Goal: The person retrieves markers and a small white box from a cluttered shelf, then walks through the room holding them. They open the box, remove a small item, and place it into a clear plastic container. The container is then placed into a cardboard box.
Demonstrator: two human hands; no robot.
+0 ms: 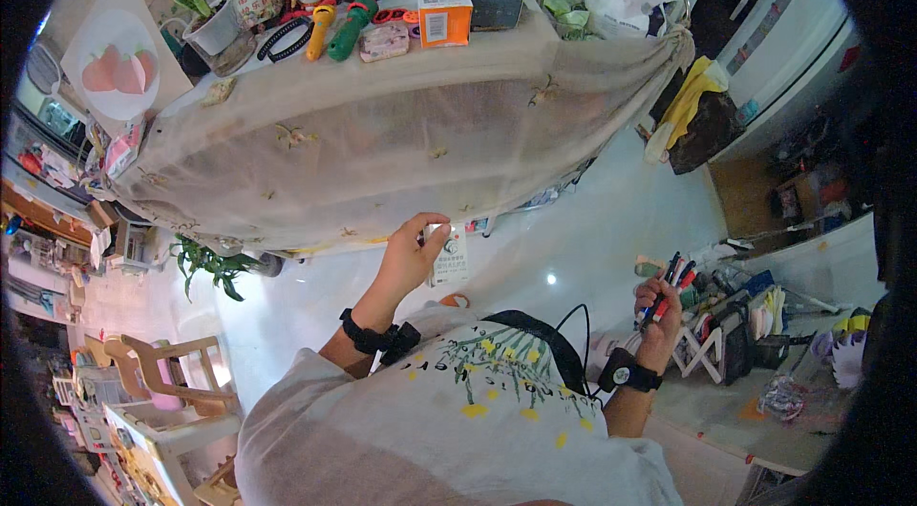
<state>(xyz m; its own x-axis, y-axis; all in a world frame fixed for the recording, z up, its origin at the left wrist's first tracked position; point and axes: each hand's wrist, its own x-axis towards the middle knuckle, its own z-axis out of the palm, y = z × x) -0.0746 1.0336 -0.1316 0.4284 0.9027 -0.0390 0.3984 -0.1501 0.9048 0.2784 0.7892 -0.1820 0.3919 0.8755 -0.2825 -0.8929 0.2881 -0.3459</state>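
My left hand [410, 257] pinches the top of a small white box [450, 264] between thumb and fingers. The box bears dark print and hangs upright in front of my body, near the lower edge of a draped cloth [401, 141]. Off to the right, my right hand [658, 313] is closed around a bunch of pens [670, 285] with black, red and blue parts. Their upper ends stick out above my fist. Both of my wrists wear black straps.
On the cloth-covered top stand an orange and white box [444, 12], a green torch-like toy [352, 28] and a potted plant [211, 26]. A cluttered side table [774, 398] is at the right. A wooden chair [172, 377] stands at the lower left.
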